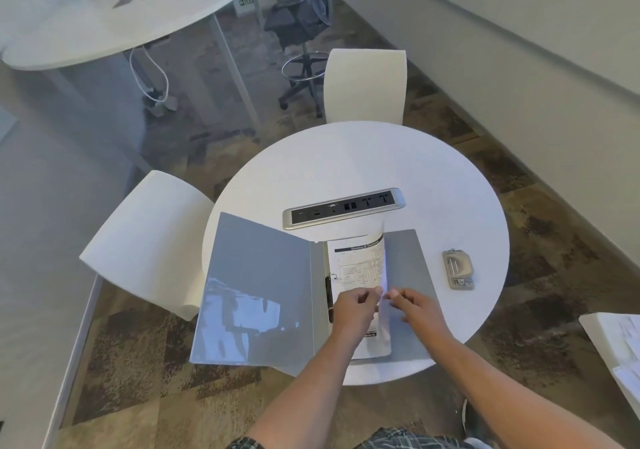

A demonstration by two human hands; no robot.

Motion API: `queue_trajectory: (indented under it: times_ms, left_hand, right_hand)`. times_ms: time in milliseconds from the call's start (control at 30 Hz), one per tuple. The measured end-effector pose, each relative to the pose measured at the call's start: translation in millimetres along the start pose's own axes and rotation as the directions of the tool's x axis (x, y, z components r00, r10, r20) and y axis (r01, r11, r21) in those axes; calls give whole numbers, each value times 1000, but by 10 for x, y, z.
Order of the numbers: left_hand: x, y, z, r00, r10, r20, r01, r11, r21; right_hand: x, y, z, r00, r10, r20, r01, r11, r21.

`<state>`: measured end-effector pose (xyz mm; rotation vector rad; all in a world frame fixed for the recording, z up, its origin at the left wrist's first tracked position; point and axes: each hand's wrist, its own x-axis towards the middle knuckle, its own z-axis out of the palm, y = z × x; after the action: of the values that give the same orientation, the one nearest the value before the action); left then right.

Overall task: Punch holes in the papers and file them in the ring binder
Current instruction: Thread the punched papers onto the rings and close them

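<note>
A grey ring binder (263,293) lies open on the round white table (363,161), its left cover hanging past the table edge. A printed paper (360,265) sits on the binder's right half by the rings (328,296), its right side curled up off the cover. My left hand (353,310) pinches the paper's raised edge near its middle. My right hand (415,305) pinches the same edge just to the right. A metal hole punch (458,269) rests on the table right of the binder, apart from both hands.
A silver power strip (344,208) is set into the table behind the binder. White chairs stand at the far side (365,85) and the left (145,237). More papers (620,351) lie on a surface at the right edge. A second table and an office chair stand farther back.
</note>
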<state>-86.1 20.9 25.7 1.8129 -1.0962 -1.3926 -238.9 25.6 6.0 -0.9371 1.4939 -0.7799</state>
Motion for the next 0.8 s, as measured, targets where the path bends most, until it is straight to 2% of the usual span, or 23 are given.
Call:
queue_trajectory:
  times_ms: [100, 300, 433, 533, 633, 700, 800]
  left_hand:
    - [67, 19, 1, 1000, -15, 20, 17, 994, -111]
    - [84, 27, -53, 989, -144, 29, 146, 946, -290]
    - [81, 57, -51, 985, -169, 34, 172, 942, -289]
    - [99, 64, -63, 991, -133, -12, 129, 975, -181]
    - [116, 101, -242, 987, -16, -163, 26, 998, 57]
    - [95, 138, -481, 967, 42, -253, 11, 979, 204]
    - [52, 124, -940, 921, 133, -367, 18, 925, 380]
  right_hand:
    - [-8, -22, 35, 995, -52, 84, 48, 998, 51]
    - [19, -45, 62, 993, -77, 84, 66, 990, 122]
    - [11, -73, 46, 994, -71, 84, 64, 994, 88]
    - [-6, -117, 67, 998, -36, 55, 35, 999, 33]
    - [30, -94, 43, 998, 5, -58, -15, 985, -170]
    - [61, -68, -6, 991, 14, -133, -48, 965, -256]
    - [108, -33, -109, 984, 36, -174, -83, 959, -270]
